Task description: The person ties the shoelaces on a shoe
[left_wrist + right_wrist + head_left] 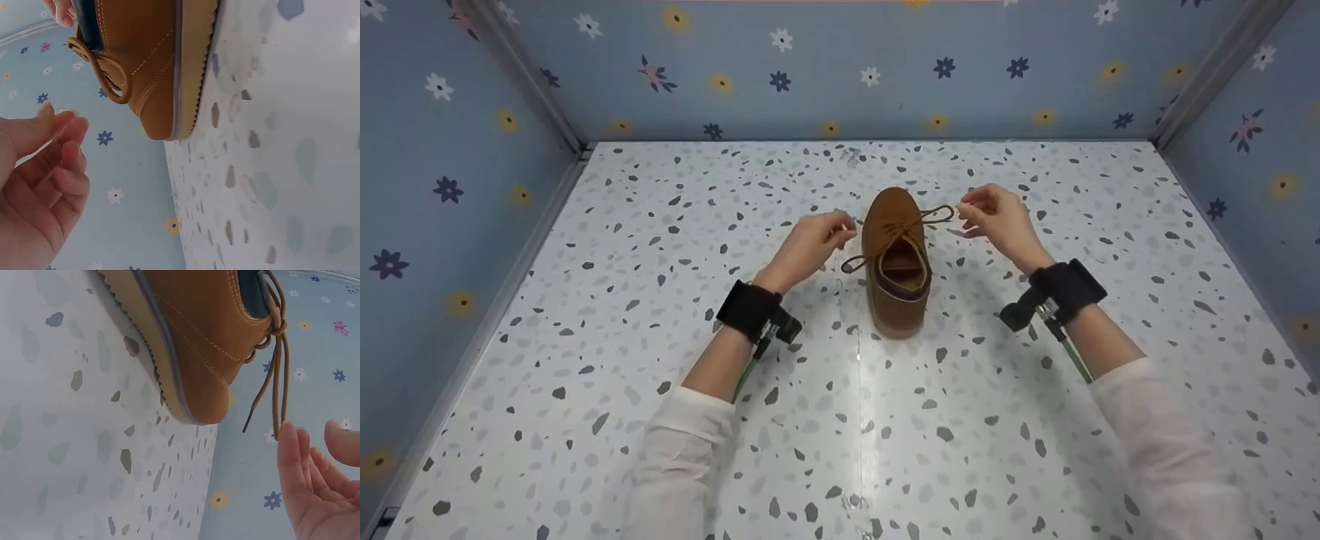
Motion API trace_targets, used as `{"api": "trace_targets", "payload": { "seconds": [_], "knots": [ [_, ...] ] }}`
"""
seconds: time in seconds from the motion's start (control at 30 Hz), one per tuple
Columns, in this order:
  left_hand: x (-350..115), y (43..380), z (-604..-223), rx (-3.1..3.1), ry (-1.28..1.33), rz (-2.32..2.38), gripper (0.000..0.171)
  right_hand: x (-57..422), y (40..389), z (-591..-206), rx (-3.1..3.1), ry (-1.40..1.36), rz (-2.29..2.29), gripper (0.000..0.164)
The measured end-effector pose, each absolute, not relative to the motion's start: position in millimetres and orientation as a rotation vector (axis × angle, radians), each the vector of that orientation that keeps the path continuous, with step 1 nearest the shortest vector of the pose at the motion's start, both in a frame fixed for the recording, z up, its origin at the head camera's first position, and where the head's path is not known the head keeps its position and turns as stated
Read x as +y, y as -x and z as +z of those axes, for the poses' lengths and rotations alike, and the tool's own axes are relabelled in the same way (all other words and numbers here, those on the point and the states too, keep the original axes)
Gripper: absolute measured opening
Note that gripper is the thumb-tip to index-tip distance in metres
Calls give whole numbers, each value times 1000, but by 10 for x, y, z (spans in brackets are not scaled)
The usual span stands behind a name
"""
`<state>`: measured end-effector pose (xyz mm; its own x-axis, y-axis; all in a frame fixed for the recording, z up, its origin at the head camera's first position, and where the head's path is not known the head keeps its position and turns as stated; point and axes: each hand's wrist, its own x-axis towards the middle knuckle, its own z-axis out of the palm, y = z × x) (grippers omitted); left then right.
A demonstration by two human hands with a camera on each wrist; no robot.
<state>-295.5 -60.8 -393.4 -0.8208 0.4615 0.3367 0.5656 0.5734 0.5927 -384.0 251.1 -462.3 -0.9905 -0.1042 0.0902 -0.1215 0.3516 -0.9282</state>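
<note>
A brown lace-up shoe (pixel 898 304) stands on the speckled surface with its toe pointing away from me. Its brown laces form a bow, with one loop (pixel 952 213) out to the right and another loop (pixel 126 90) to the left. My left hand (pixel 815 244) hovers left of the shoe, fingers loosely bent and thumb near the fingertips, with nothing in it. On the other side, my right hand (pixel 1001 223) has relaxed fingers and its thumb held apart. Its fingertips (pixel 287 433) are right at the end of the right loop. A loose lace end (pixel 247 421) hangs beside that loop.
The white speckled tabletop (pixel 780 457) is bounded by blue flowered panels (pixel 840 45) at the back and both sides. Black straps (pixel 750 310) with small cameras sit on both wrists, and green cables run from them along the forearms.
</note>
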Motion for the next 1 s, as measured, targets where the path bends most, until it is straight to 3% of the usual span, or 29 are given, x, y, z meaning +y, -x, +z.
{"api": "trace_targets", "payload": {
  "seconds": [0.13, 0.27, 0.4, 0.63, 1.0],
  "knots": [
    [-372, 3016, -3778, -2638, 851, -972, 17, 2133, 3289, -4035, -2646, -267, 1650, 29],
    [-63, 3019, -3695, -2788, 682, -896, 38, 1855, 2859, -3602, -2681, -397, 1619, 24],
    [147, 3006, -3689, -2910, 573, -788, 43, 1797, 2816, -3553, -2694, -428, 1586, 20],
    [275, 3028, -3652, -2984, 459, -648, 27, 1851, 2969, -3674, -2699, -474, 1500, 17],
    [353, 3032, -3475, -3150, 391, -713, 18, 1805, 3006, -3664, -2657, -489, 1479, 15]
  ]
}}
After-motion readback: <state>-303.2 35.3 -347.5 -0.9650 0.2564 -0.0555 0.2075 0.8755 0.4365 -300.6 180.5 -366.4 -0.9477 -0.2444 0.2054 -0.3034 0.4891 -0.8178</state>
